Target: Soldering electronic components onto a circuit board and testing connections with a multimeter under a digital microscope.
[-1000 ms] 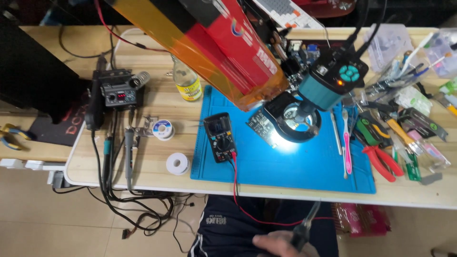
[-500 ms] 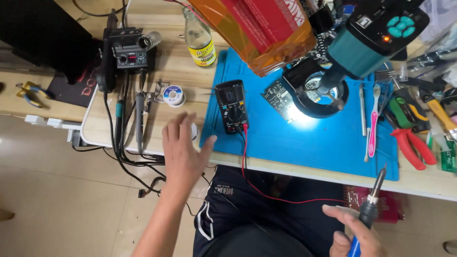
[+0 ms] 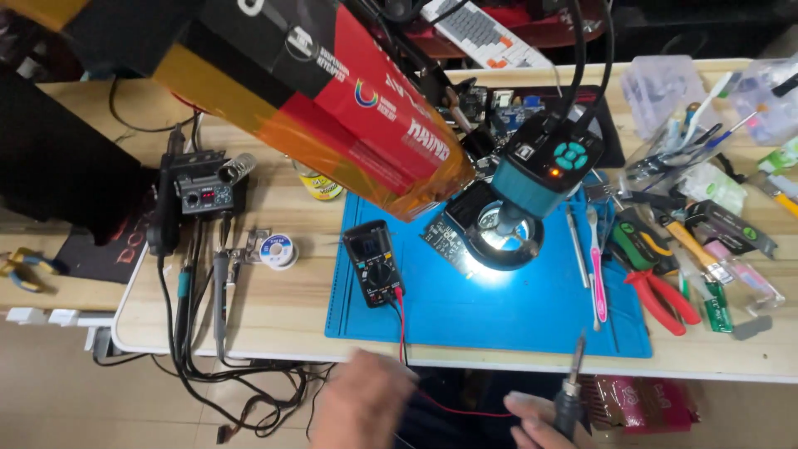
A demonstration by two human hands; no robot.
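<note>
My right hand (image 3: 536, 426) sits at the bottom edge of the view, below the table's front edge. It is shut on a dark pen-shaped tool (image 3: 572, 387) whose metal tip points up over the edge of the blue mat (image 3: 499, 324). My left hand (image 3: 362, 407) is a blur just in front of the table edge, close to the red lead (image 3: 402, 324) that runs down from the black multimeter (image 3: 376, 262). Its fingers cannot be made out. A circuit board (image 3: 445, 234) lies lit under the teal microscope (image 3: 544, 170).
A soldering station (image 3: 208, 193) with hanging cables and a solder spool (image 3: 277, 249) stand left of the mat. Red pliers (image 3: 665, 298), a pink toothbrush (image 3: 597, 278) and several hand tools lie on the right. A red and orange box (image 3: 332, 108) juts overhead.
My left hand has pulled back off the table toward my body and is now blurred. My right hand has shifted left with the tool, its tip now reaching the mat's edge.
</note>
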